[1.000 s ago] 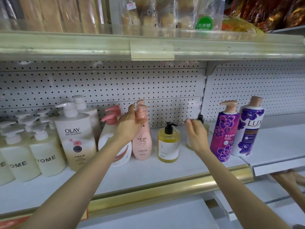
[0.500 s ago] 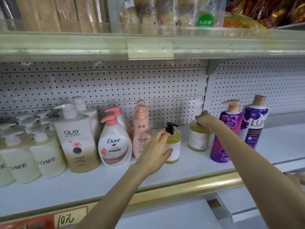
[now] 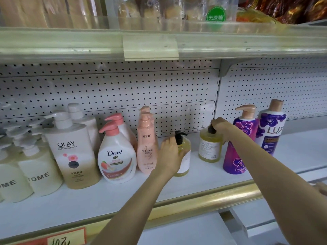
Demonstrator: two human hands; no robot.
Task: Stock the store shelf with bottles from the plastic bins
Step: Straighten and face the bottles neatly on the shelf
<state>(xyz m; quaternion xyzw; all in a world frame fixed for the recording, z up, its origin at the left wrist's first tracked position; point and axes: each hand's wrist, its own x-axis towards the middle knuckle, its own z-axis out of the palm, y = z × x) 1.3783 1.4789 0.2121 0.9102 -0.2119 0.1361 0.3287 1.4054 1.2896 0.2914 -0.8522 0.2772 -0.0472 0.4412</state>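
A store shelf (image 3: 88, 200) in front of a white pegboard wall (image 3: 123, 89)

The shelf's white board runs from 9 o'clock to 3 o'clock, and a shiny gold rail (image 3: 203, 197) lines its front edge. The wall behind is dotted with small dark holes. At 12 o'clock a higher shelf (image 3: 70, 45) sticks out, with a pale green edge and a blank tag holder (image 3: 150, 47) in its middle. A grey bracket (image 3: 223, 68) sits under it at 1 o'clock, where two back panels meet. A clear plastic guard (image 3: 177, 23) stands on top. At 7 o'clock an orange price label (image 3: 65, 237) hangs under the rail. At 5 o'clock a lower white shelf (image 3: 185, 232) shows. The light is soft and even.
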